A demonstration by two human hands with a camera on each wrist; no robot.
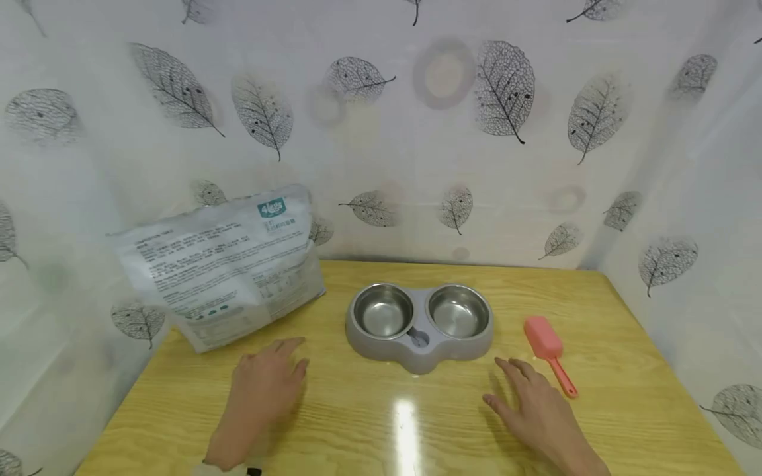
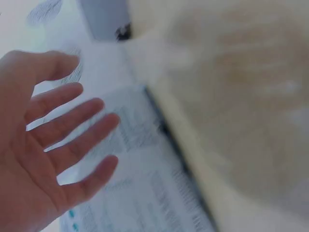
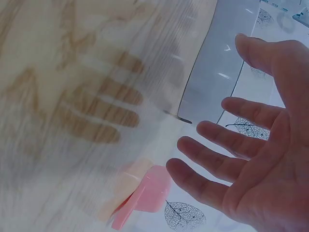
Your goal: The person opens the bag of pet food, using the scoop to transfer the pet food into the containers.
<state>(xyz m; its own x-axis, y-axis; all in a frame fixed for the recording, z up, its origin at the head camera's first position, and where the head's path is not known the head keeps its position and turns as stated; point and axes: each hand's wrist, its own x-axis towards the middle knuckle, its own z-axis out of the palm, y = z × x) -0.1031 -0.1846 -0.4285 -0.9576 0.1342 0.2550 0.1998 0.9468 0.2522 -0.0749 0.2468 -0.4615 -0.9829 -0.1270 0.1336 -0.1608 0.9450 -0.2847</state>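
Note:
My left hand [image 1: 264, 390] hovers low over the table, fingers spread and relaxed, holding nothing. Just beyond it a large white printed pet food bag [image 1: 232, 271] leans at the back left; in the left wrist view the bag [image 2: 140, 169] lies behind the spread fingers. My right hand [image 1: 536, 413] is likewise loosely spread and bare over the table, near the handle of a pink scoop [image 1: 544, 338]. The right wrist view shows the scoop [image 3: 153, 188] below the fingertips. Between and beyond both hands sits a grey double pet bowl [image 1: 419, 327] with two steel dishes.
A wood-grain table [image 1: 351, 423] carries everything, with its far edge against a pale leaf-patterned curtain [image 1: 405, 145]. The same curtain runs along the left and right sides. Light glares off the table's front middle.

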